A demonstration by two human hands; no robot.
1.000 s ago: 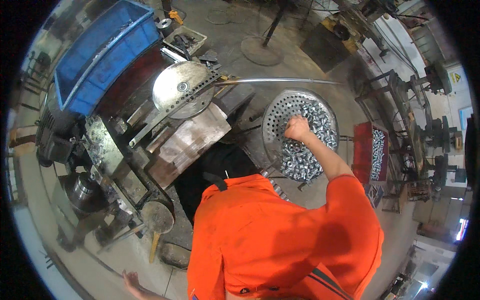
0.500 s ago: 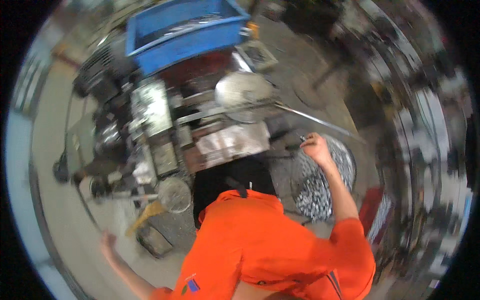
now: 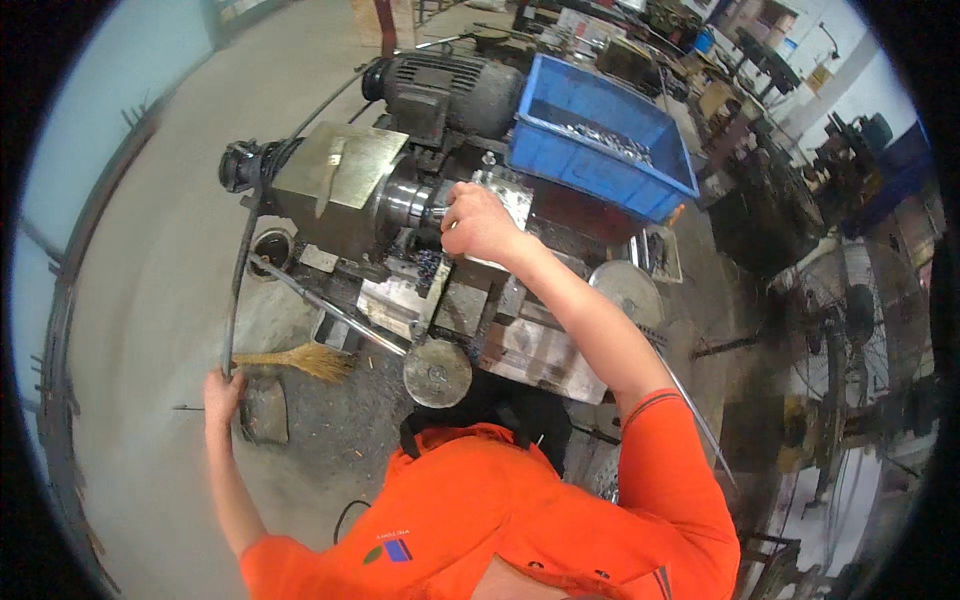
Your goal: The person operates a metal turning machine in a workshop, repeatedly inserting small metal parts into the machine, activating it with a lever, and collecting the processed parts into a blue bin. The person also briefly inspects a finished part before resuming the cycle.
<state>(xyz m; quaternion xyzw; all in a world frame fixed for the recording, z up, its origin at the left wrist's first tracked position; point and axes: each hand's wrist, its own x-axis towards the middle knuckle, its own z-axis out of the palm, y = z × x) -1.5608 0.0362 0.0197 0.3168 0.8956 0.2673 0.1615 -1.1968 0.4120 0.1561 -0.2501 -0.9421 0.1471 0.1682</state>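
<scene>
In left hand (image 3: 223, 393), long dark lever (image 3: 237, 290)

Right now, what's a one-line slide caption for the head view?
Right hand at the shiny spindle, left hand gripping a long dark lever, with a blue bin beyond.

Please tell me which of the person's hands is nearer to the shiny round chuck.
Right: the right hand is just to the right of the shiny round chuck; the left hand is farther off, lower left, at the dark bar's lower end.
</scene>
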